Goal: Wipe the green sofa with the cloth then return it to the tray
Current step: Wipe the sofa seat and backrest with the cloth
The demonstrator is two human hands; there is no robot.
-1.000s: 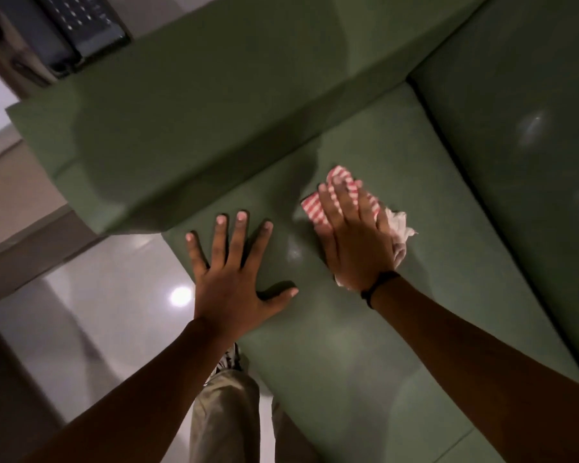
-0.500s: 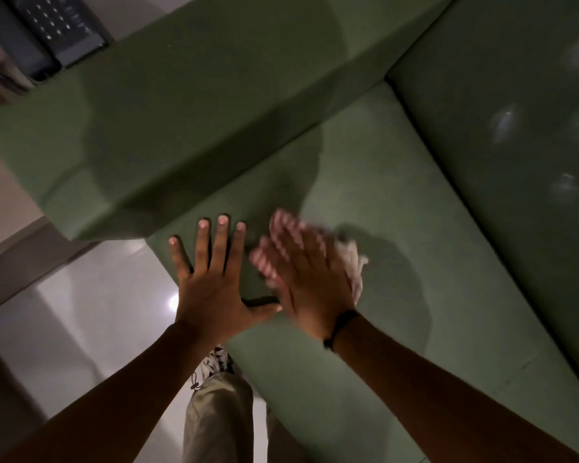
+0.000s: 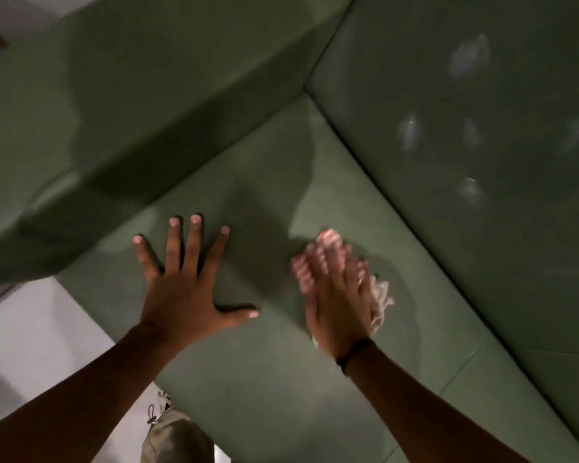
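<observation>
The green sofa (image 3: 268,389) fills most of the view, its seat cushion below me, its armrest (image 3: 121,105) on the left, its backrest (image 3: 482,162) on the right. My right hand (image 3: 336,295) presses flat on the red-and-white striped cloth (image 3: 380,299) on the seat; the hand is blurred and covers most of the cloth. My left hand (image 3: 184,282) lies flat on the seat with fingers spread, holding nothing, a hand's width left of the right. No tray is in view.
A pale glossy floor (image 3: 37,342) shows at the lower left beside the sofa's front edge. My trouser leg (image 3: 178,436) stands against the seat front. Light patches sit on the backrest.
My right hand slid the cloth left toward my left hand, then back right and up the seat. My left hand has stayed planted. The view has tilted toward the backrest.
</observation>
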